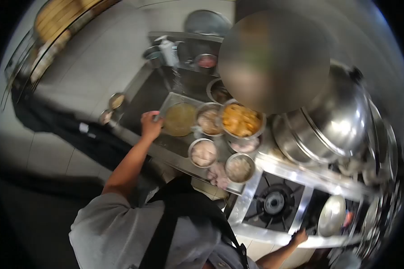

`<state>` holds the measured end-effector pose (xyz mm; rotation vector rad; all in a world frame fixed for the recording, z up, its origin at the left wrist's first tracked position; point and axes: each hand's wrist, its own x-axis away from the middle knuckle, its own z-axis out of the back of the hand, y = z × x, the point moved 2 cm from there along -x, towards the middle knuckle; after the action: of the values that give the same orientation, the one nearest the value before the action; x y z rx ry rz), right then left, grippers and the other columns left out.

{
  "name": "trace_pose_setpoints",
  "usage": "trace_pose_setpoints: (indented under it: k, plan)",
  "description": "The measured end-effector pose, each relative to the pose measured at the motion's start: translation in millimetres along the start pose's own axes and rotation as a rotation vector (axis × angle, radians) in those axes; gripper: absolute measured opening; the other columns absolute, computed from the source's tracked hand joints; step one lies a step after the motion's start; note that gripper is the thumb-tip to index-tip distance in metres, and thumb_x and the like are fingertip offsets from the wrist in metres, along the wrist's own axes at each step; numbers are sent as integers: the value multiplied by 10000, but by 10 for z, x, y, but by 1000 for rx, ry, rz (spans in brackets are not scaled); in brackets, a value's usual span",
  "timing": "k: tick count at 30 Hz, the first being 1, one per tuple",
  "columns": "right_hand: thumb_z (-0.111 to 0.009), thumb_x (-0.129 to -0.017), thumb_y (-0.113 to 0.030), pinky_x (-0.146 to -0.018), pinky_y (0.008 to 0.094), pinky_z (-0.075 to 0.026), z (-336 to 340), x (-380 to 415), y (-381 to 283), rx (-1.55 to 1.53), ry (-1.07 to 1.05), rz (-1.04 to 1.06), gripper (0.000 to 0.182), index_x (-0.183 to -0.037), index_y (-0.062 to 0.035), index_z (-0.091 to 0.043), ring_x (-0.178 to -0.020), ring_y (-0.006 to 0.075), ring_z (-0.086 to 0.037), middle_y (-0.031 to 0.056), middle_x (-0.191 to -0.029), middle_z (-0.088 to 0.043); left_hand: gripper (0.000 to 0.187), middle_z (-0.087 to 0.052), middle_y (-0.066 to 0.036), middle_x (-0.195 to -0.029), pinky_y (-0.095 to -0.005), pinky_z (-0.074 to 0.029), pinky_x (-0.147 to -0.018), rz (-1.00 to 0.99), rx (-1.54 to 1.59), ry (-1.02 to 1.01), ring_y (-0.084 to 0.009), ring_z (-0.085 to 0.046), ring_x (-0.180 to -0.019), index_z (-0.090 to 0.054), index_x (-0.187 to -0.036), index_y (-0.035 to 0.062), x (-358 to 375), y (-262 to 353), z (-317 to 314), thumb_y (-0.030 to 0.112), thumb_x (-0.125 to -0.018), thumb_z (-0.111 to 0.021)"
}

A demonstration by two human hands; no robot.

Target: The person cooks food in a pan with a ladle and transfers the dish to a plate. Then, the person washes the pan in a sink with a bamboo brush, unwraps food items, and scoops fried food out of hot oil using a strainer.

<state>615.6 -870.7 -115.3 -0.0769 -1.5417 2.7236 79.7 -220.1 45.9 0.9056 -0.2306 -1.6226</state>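
Observation:
My left hand (151, 124) is closed at the left edge of a metal tray (170, 99), its fingers around something small and grey that I cannot make out. On that tray sits a round container of yellowish liquid (180, 119). My right hand (299, 236) is closed on a dark handle (296, 234) at the front edge of the stove, beside a pan (332, 215). Between my hands stand a bowl of pale pieces (203, 153), a bowl of whitish food (239, 168) and a bowl of orange pieces (241, 120).
A gas burner (274, 203) lies left of the pan. A large steel domed vessel (336, 121) stands behind the stove. At the back are a white bottle (168, 51) and a small bowl of red food (206, 61). Two small bowls sit left of the counter.

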Motion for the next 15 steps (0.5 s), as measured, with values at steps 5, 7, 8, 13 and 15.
trace_pose_setpoints:
  k: [5, 7, 8, 13, 15]
  plan:
    - [-573, -803, -143, -406, 354, -394, 87, -469, 648, -3, -123, -304, 178, -715, 10, -552, -430, 184, -463, 64, -568, -505, 214, -596, -67, -877, -335, -449, -757, 356, 168, -193, -212, -554, -817, -630, -935, 65, -245, -545, 32, 173, -754, -664]
    - [-580, -840, -201, -574, 407, -464, 161, -499, 570, 194, -46, -268, 258, -838, 56, -595, -613, 261, -553, 130, -717, -590, 199, -580, -16, -820, -301, -452, -632, 482, 354, -367, -131, -538, -701, -630, -940, 74, -469, -726, -50, 206, -793, -646]
    - [-581, -840, -204, -587, 407, -461, 184, -412, 496, 300, -2, -216, 261, -847, 57, -593, -628, 264, -552, 133, -732, -590, 200, -582, -7, -800, -290, -443, -606, 528, 404, -395, -119, -529, -676, -628, -940, 80, -626, -802, -120, 226, -804, -641]
    - [-582, -842, -217, -655, 410, -449, 60, 736, -624, 610, 193, -37, 281, -893, 59, -582, -702, 283, -549, 146, -804, -589, 280, -607, 2, -798, -268, -431, -543, 548, 522, -472, -93, -527, -652, -615, -963, 80, -1871, -1092, -898, 333, -843, -620]
    - [-582, -843, -222, -682, 411, -445, -53, 1131, -951, 665, 242, -19, 290, -911, 60, -578, -732, 290, -548, 152, -833, -589, 310, -617, -7, -762, -276, -431, -524, 493, 515, -465, -105, -538, -631, -615, -887, 65, -2395, -1075, -1300, 365, -817, -656]
